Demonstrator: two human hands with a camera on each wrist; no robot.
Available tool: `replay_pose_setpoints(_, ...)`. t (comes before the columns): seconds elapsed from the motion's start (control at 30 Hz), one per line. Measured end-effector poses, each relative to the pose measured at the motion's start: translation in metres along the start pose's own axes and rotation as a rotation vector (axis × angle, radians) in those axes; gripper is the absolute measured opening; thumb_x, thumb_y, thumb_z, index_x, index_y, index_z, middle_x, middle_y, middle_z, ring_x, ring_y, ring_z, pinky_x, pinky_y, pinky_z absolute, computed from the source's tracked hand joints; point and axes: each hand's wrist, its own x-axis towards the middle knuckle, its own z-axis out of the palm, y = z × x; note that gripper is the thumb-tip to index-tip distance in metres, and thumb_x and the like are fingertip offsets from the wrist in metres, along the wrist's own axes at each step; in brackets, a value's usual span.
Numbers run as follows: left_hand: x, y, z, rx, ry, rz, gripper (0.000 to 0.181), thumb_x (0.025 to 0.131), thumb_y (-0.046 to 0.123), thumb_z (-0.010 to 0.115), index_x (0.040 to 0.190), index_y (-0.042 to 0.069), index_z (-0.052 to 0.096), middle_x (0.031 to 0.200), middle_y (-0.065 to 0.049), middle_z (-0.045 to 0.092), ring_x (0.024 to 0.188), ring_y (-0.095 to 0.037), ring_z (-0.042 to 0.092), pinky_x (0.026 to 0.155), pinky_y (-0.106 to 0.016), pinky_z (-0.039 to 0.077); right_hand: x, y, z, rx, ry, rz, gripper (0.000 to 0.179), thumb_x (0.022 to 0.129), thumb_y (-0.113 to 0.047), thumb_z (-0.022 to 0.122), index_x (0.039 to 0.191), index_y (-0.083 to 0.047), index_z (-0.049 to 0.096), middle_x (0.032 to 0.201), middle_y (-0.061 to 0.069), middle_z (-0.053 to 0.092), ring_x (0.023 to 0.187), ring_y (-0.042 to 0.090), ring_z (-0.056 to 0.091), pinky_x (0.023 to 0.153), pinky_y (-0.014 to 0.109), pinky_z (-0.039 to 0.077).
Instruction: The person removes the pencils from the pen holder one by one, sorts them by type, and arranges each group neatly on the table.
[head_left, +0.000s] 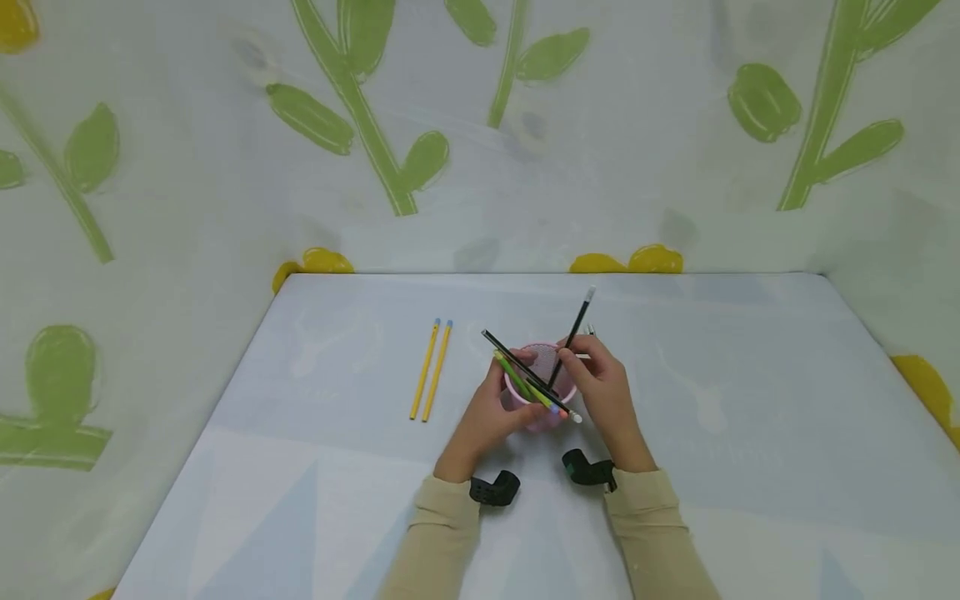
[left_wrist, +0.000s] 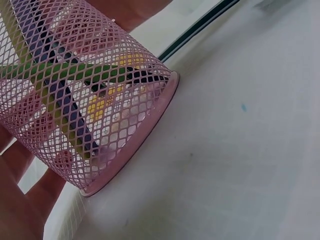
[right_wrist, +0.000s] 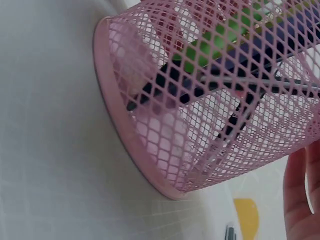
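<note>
A pink mesh pen cup [head_left: 538,358] stands between the two hands, and its wall [left_wrist: 117,65] shows close up in the left wrist view. My left hand [head_left: 483,421] grips the cup from the left side, fingers around the wall. My right hand [head_left: 609,396] pinches a black pencil [head_left: 578,318] with a pale end up; its lower end is inside the cup. Another black pencil [head_left: 501,348] with a white end slants across the opening. Beside it lean a green pen [head_left: 513,372] and several other thin pens. Through the mesh in the right wrist view, a green pen [right_wrist: 205,50] crosses darker ones.
Two yellow pencils [head_left: 424,371] with blue ends lie side by side on the white table [head_left: 337,517], left of the cup. A slim silver-tipped item [head_left: 591,330] shows just behind my right hand. A curtain with green leaves [head_left: 311,121] hangs beyond the table's back edge.
</note>
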Motion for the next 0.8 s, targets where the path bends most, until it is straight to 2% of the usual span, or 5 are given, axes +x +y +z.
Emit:
replay_pose_setpoints(0.1,0.0,0.001,-0.002,0.009,0.015,-0.026,0.066,0.077,0.024,0.068,0.132,0.017,0.032,0.131,-0.007,0.043,0.115,-0.021,0.042,0.093,-0.041,0.035,0.003,0.0,0.001,0.048,-0.022,0.007,0.024,0.088,-0.033,0.055,0.101,-0.013,0.06,0.099,-0.001,0.058,0.093,0.015,0.052,0.081,0.029,0.045)
replay_pose_setpoints(0.27,-0.007,-0.003,-0.003,0.033,0.014,-0.088,0.068,0.077,0.028,0.069,0.132,0.021,0.03,0.131,-0.006,0.043,0.117,-0.02,0.041,0.093,-0.038,0.036,-0.002,0.0,0.004,0.062,-0.044,0.035,0.021,0.088,-0.029,0.055,0.101,-0.013,0.06,0.101,-0.002,0.057,0.094,0.013,0.052,0.082,0.028,0.044)
replay_pose_setpoints(0.33,-0.008,-0.005,-0.003,0.014,0.017,-0.078,0.067,0.077,0.027,0.069,0.132,0.021,0.031,0.132,-0.003,0.043,0.117,-0.018,0.041,0.092,-0.039,0.037,-0.003,0.0,0.005,0.061,-0.051,0.018,0.02,0.089,-0.029,0.055,0.1,-0.014,0.059,0.101,-0.003,0.057,0.095,0.012,0.051,0.083,0.029,0.044)
replay_pose_setpoints(0.5,-0.006,-0.009,-0.001,-0.04,0.026,-0.007,0.066,0.077,0.023,0.07,0.131,0.018,0.032,0.133,0.0,0.041,0.116,-0.017,0.041,0.093,-0.042,0.035,-0.001,0.005,0.004,0.053,-0.033,-0.036,0.018,0.089,-0.028,0.054,0.098,-0.014,0.06,0.102,-0.002,0.056,0.096,0.013,0.051,0.081,0.028,0.044)
replay_pose_setpoints(0.8,0.002,-0.006,0.003,-0.055,0.006,0.001,0.066,0.076,0.019,0.068,0.132,0.015,0.032,0.134,-0.003,0.041,0.119,-0.015,0.04,0.096,-0.039,0.033,0.001,0.003,-0.009,0.249,0.068,0.049,0.024,0.091,-0.028,0.051,0.1,-0.007,0.057,0.099,0.008,0.057,0.091,0.02,0.052,0.082,0.027,0.043)
